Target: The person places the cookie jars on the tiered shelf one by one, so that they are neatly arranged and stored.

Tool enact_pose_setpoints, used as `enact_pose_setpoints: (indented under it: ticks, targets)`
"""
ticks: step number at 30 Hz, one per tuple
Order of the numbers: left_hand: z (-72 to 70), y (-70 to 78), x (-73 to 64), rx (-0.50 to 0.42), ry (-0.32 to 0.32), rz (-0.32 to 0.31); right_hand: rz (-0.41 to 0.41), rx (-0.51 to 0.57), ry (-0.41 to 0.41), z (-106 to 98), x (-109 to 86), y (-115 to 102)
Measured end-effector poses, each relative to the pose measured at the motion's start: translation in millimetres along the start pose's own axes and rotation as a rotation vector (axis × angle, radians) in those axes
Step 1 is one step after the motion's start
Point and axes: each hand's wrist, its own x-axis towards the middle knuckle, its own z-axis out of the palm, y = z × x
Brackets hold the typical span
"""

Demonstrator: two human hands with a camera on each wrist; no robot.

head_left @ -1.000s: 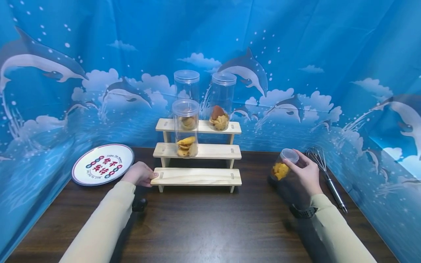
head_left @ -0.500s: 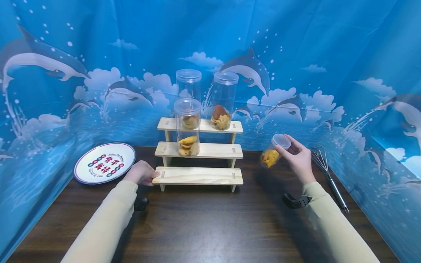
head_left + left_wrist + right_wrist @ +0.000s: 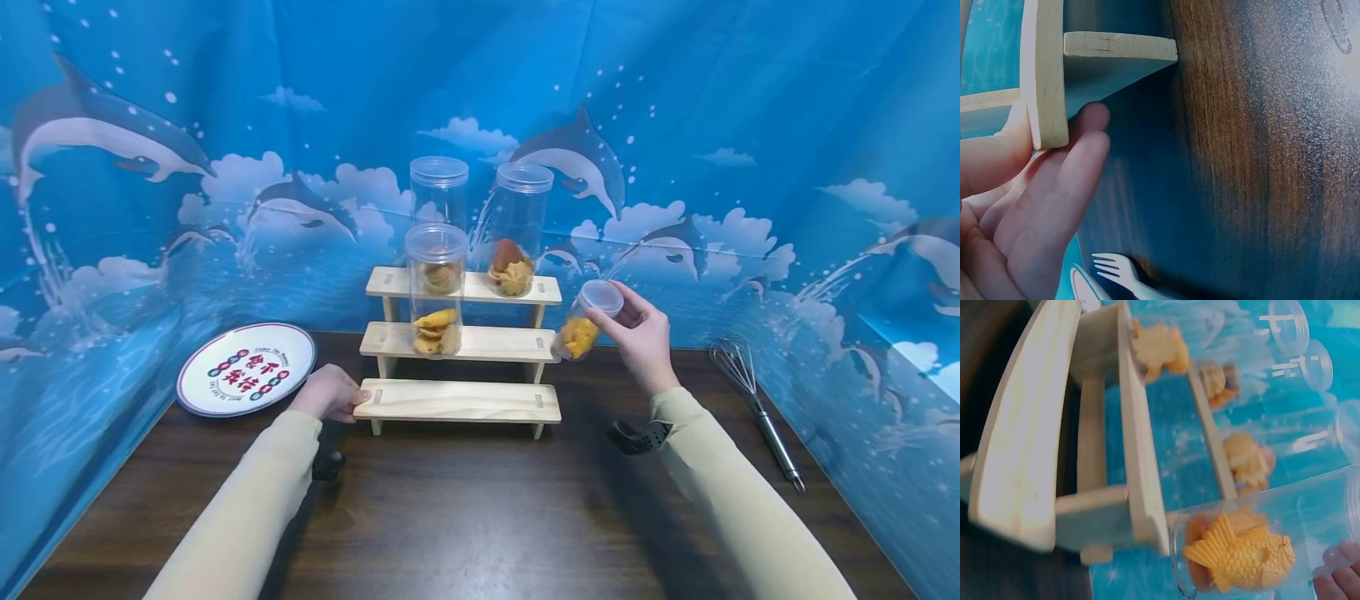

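My left hand (image 3: 327, 393) pinches the left end of the lowest board of a three-step wooden display stand (image 3: 457, 402). In the left wrist view, the thumb lies on top and fingers (image 3: 1075, 165) reach beneath it. Up near its lid, my right hand (image 3: 639, 335) grips a clear plastic jar (image 3: 576, 333), tilted beside the right end of the middle step. A golden fish-shaped pastry (image 3: 1241, 553) shows inside it. Another clear jar (image 3: 435, 283) with cookies stands on the middle step. Two more, a left jar (image 3: 439, 196) and a right jar (image 3: 517, 229), stand on the top step.
A white plate (image 3: 198, 379) with red lettering lies left of the stand. A whisk (image 3: 765, 425) lies at the table's right side. The left wrist view shows a pale fork (image 3: 1119, 272). A blue dolphin-print cloth (image 3: 315, 108) hangs behind and around the table (image 3: 450, 508).
My right hand has carried the jar of fish-shaped pastry up and left, from near the whisk to the stand's right end. The left hand keeps its hold on the lowest board.
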Motion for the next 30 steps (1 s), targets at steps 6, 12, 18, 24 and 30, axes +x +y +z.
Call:
enact_pose_setpoints:
  ticks: [6,12,18,24,30]
  targets:
    - [2.0,1.8,-0.6,0.016,-0.002,-0.002,-0.02,0.046,-0.008,19,2.9,-9]
    - [0.9,1.4,2.2,0.013,0.0,-0.01,-0.001,0.087,-0.058,41,8.8,-16]
    - [0.2,-0.3,3.5,0.003,0.006,-0.021,0.006,0.126,-0.091,60,14.4,-19]
    - [-1.7,-1.8,2.2,-0.007,-0.011,-0.005,0.017,0.114,-0.107,73,17.1,-18]
    - [-1.0,-2.4,2.0,-0.009,-0.016,0.001,0.04,0.118,-0.112,81,20.1,-17]
